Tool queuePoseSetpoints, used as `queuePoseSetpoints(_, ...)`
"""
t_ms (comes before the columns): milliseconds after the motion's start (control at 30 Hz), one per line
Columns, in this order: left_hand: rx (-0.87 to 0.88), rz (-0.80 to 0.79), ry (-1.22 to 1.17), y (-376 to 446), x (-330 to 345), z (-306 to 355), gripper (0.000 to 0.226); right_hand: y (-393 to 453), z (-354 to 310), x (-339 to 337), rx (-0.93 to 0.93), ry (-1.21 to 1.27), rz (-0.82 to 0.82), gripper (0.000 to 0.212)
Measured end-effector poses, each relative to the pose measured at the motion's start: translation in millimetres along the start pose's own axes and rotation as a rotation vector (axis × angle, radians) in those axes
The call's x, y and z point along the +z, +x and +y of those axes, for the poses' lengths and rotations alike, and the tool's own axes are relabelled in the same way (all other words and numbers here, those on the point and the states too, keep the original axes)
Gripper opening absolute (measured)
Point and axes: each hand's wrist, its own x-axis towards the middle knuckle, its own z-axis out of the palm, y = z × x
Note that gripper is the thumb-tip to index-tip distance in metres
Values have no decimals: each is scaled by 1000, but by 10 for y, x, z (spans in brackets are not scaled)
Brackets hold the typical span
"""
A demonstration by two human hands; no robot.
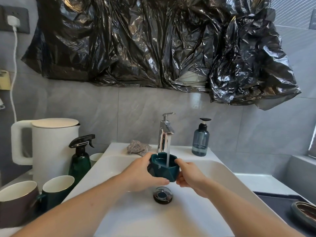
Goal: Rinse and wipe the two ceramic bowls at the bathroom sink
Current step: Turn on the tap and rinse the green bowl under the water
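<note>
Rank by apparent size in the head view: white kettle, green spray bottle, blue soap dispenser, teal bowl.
1. white kettle
2. green spray bottle
3. blue soap dispenser and teal bowl: look alike; dispenser sits farther back, so unranked.

- No text, label, brand, number or sign can be read on anything in view.

1. A white sink (222, 170) carries a chrome tap (165, 134), a crumpled cloth (138, 147) and a blue soap bottle (200, 139) on its back ledge.
2. The counter (15, 178) to its left holds a white kettle (51, 142), a green spray bottle (80, 159) and cups (56, 189).
3. A dark surface (273, 202) at right bears a dish (304, 214).
</note>
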Motion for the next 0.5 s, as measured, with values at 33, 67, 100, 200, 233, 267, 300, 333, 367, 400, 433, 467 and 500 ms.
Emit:
queuePoseSetpoints(33,-1,14,1,-12,-8,17,77,6,2,1,5,18,0,50)
queuePoseSetpoints(67,-2,28,0,-22,-12,30,76,10,3,3,11,31,-1,53)
queuePoseSetpoints(100,-2,41,-1,-28,-12,38,77,18,5,7,18,36,-7,56)
queuePoseSetpoints(200,-19,52,-11,-14,-7,26,83,34,15,14,31,35,-49,63)
queuePoseSetpoints(233,-27,52,-23,-4,-8,19,86,31,17,14,29,40,-68,63)
queuePoseSetpoints(267,-37,54,-37,5,-14,11,88,26,16,17,26,49,-91,63)
queuePoseSetpoints(300,-43,57,-53,12,-22,5,90,20,17,21,21,57,-113,63)
queuePoseSetpoints(333,-48,63,-66,15,-34,0,92,14,14,28,16,63,-133,61)
queuePoseSetpoints(367,-51,71,-71,15,-49,-5,92,12,14,38,8,65,-147,60)
queuePoseSetpoints(400,-57,78,-68,15,-64,-12,90,10,17,48,0,66,-158,58)
queuePoseSetpoints(433,-63,82,-60,15,-79,-20,89,8,17,60,-8,63,-166,57)
queuePoseSetpoints(467,-68,83,-50,15,-91,-29,88,4,19,70,-17,54,-173,55)
queuePoseSetpoints(500,-70,85,-43,14,-100,-33,89,4,22,75,-22,43,-180,54)
